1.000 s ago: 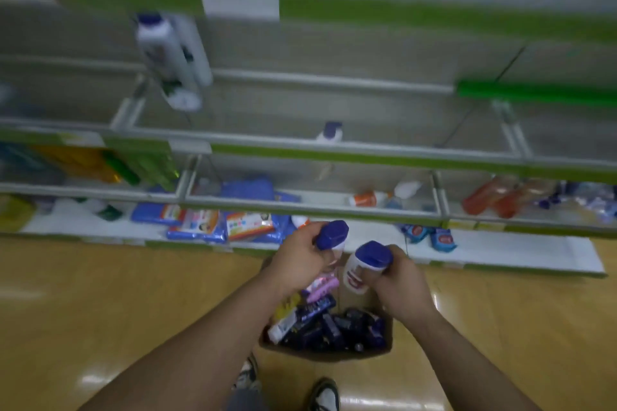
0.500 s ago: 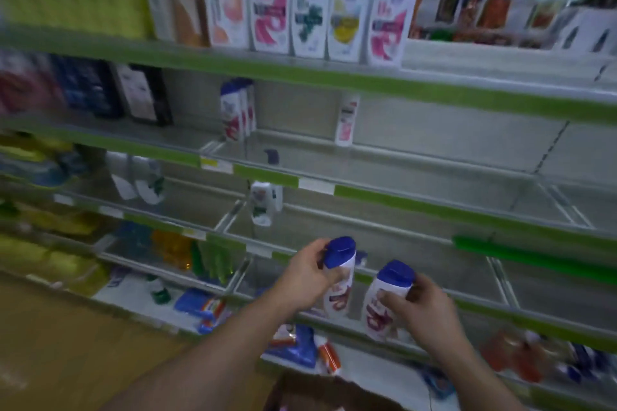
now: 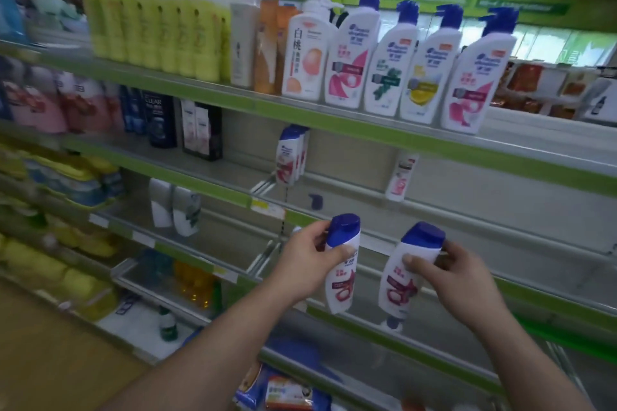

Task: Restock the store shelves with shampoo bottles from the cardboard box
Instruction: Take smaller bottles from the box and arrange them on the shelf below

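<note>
My left hand (image 3: 309, 264) grips a white shampoo bottle (image 3: 342, 280) with a blue cap and a red swirl label, held upright in front of the shelves. Just to its right, my right hand (image 3: 457, 277) grips a second matching bottle (image 3: 399, 280). Both bottles hang in the air before a mostly bare shelf level (image 3: 467, 210). On that level a few matching bottles (image 3: 289, 155) stand at the left end, and one more (image 3: 400, 177) leans against the back wall. The cardboard box is out of view.
The top shelf (image 3: 384, 135) carries large white pump bottles (image 3: 419, 65) and a row of yellow bottles (image 3: 157, 27). Dark boxes (image 3: 202, 130) and pink packs (image 3: 43, 100) fill the left side. Lower shelves hold white bottles (image 3: 175, 207), yellow packs and blue packets (image 3: 283, 390).
The view has swung up from the box on the floor to the shelves. Both hands have lifted their bottles out of the box and raised them to the bare shelf level.
</note>
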{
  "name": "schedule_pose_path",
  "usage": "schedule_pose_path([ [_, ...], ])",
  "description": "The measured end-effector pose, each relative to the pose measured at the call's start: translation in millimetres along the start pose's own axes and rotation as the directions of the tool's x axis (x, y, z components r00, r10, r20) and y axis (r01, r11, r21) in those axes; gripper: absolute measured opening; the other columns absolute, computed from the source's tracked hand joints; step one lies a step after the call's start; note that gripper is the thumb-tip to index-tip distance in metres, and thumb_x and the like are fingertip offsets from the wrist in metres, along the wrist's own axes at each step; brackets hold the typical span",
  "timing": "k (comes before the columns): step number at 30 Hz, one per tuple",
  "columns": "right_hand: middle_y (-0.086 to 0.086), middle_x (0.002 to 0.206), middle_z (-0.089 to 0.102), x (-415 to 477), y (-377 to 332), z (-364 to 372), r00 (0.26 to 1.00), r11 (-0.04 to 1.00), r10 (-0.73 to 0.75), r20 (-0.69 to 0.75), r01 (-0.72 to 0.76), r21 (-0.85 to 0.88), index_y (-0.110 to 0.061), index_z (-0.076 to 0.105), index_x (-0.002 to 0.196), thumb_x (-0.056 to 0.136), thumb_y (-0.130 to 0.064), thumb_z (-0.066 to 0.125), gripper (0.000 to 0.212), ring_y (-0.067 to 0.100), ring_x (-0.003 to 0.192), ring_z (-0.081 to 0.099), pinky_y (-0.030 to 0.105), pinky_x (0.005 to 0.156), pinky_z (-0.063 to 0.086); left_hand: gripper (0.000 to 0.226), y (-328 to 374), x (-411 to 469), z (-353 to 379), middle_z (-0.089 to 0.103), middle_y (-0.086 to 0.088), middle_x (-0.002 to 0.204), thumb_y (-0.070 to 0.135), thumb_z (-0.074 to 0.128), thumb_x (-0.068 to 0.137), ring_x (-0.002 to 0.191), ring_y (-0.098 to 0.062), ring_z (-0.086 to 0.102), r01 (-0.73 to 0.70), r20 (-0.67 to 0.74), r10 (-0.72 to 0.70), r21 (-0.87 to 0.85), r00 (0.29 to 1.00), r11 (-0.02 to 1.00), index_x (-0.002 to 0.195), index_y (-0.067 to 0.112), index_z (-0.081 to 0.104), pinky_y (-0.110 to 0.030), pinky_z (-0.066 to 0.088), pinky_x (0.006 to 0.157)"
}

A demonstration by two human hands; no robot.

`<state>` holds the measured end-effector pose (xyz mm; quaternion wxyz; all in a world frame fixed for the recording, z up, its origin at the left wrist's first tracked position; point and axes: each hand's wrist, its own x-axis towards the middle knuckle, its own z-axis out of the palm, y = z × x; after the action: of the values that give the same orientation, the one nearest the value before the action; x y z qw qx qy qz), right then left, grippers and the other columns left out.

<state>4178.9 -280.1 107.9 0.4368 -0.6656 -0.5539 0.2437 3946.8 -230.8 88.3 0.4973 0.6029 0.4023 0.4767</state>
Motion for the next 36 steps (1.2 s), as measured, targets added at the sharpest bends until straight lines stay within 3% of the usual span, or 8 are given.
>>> schedule_pose_path([
  [6, -0.008, 0.084, 0.078, 61.9, -50.6, 76.8, 1.0, 0.996, -0.005, -0.027, 0.008, 0.092, -0.019, 0.067, 0.113, 0.082, -0.024, 0.08, 0.033, -0.001, 0.069, 0.071, 0.015, 0.054, 0.046, 0.029, -5.4, 65.2, -84.7, 0.077, 0.006, 0.103, 0.009, 0.075, 0.085, 0.098, -0.012, 0.072, -0.012, 0.023, 0.013, -0.039, 1.0, 0.999, 0.107, 0.027, 0.068, -0.031, 0.058, 0.088],
  [10, -0.005, 0.089, 0.078, 102.2, -82.8, 129.6, 0.999, 0.985, 0.012, -0.047, -0.004, 0.17, -0.022, 0.066, 0.117, 0.083, -0.019, 0.079, 0.037, 0.007, 0.079, 0.074, 0.024, 0.065, 0.051, 0.035, -5.2, 107.2, -143.3, 0.076, 0.008, 0.107, 0.013, 0.076, 0.085, 0.101, -0.011, 0.071, 0.016, 0.092, -0.014, -0.022, 0.996, 1.0, 0.117, 0.023, 0.067, -0.04, 0.056, 0.093],
  [14, -0.004, 0.091, 0.077, 143.2, -110.9, 172.8, 0.996, 0.986, -0.001, -0.089, 0.016, 0.164, -0.024, 0.066, 0.115, 0.083, -0.018, 0.079, 0.035, 0.002, 0.074, 0.071, 0.013, 0.056, 0.049, 0.033, -5.3, 134.8, -190.5, 0.075, 0.012, 0.107, 0.012, 0.074, 0.086, 0.1, -0.006, 0.071, 0.022, 0.151, -0.017, -0.028, 0.988, 0.999, 0.114, 0.028, 0.067, -0.028, 0.056, 0.087],
  [19, -0.005, 0.094, 0.074, 188.3, -128.5, 224.1, 0.994, 0.994, 0.033, -0.107, -0.021, 0.108, -0.02, 0.068, 0.11, 0.081, -0.022, 0.082, 0.033, 0.012, 0.083, 0.07, 0.022, 0.062, 0.051, 0.035, -11.5, 153.4, -231.9, 0.076, 0.016, 0.102, 0.007, 0.073, 0.086, 0.091, -0.001, 0.071, 0.031, 0.165, -0.026, -0.028, 0.986, 0.999, 0.114, 0.026, 0.066, -0.012, 0.053, 0.069],
  [22, -0.002, 0.094, 0.074, 210.8, -132.4, 246.9, 0.993, 0.994, 0.071, -0.094, -0.064, 0.084, -0.012, 0.066, 0.11, 0.082, -0.023, 0.081, 0.033, 0.008, 0.076, 0.069, 0.014, 0.05, 0.048, 0.033, -16.7, 159.1, -251.1, 0.075, 0.019, 0.1, 0.013, 0.073, 0.085, 0.09, 0.001, 0.071, 0.038, 0.156, -0.039, 0.007, 0.987, 0.999, 0.113, 0.03, 0.065, -0.01, 0.053, 0.067],
  [26, -0.005, 0.094, 0.072, 228.6, -136.3, 265.3, 0.991, 0.997, 0.073, -0.113, -0.07, 0.031, -0.016, 0.064, 0.116, 0.083, -0.025, 0.08, 0.037, 0.009, 0.076, 0.068, 0.013, 0.046, 0.046, 0.034, -23.6, 168.1, -271.5, 0.074, 0.023, 0.1, 0.019, 0.074, 0.084, 0.09, 0.003, 0.07, 0.053, 0.135, -0.059, 0.045, 0.989, 0.998, 0.111, 0.036, 0.063, -0.013, 0.056, 0.069],
  [30, -0.008, 0.093, 0.073, 239.8, -136.6, 275.0, 0.985, 0.993, 0.105, -0.137, -0.096, 0.074, -0.018, 0.063, 0.115, 0.078, -0.023, 0.084, 0.043, 0.008, 0.08, 0.071, 0.016, 0.055, 0.05, 0.035, -29.1, 176.7, -284.1, 0.075, 0.02, 0.102, 0.019, 0.074, 0.082, 0.091, 0.001, 0.071, 0.071, 0.123, -0.072, 0.012, 0.99, 0.997, 0.112, 0.033, 0.063, -0.011, 0.054, 0.067],
  [36, -0.006, 0.098, 0.074, 247.7, -134.9, 285.0, 0.982, 0.986, 0.12, -0.145, -0.1, 0.136, -0.022, 0.061, 0.108, 0.075, -0.016, 0.086, 0.043, 0.012, 0.09, 0.072, 0.029, 0.076, 0.059, 0.041, -30.6, 182.7, -293.9, 0.074, 0.021, 0.102, 0.034, 0.071, 0.071, 0.093, 0.001, 0.07, 0.067, 0.142, -0.065, -0.013, 0.988, 0.998, 0.111, 0.036, 0.063, -0.012, 0.054, 0.068],
])
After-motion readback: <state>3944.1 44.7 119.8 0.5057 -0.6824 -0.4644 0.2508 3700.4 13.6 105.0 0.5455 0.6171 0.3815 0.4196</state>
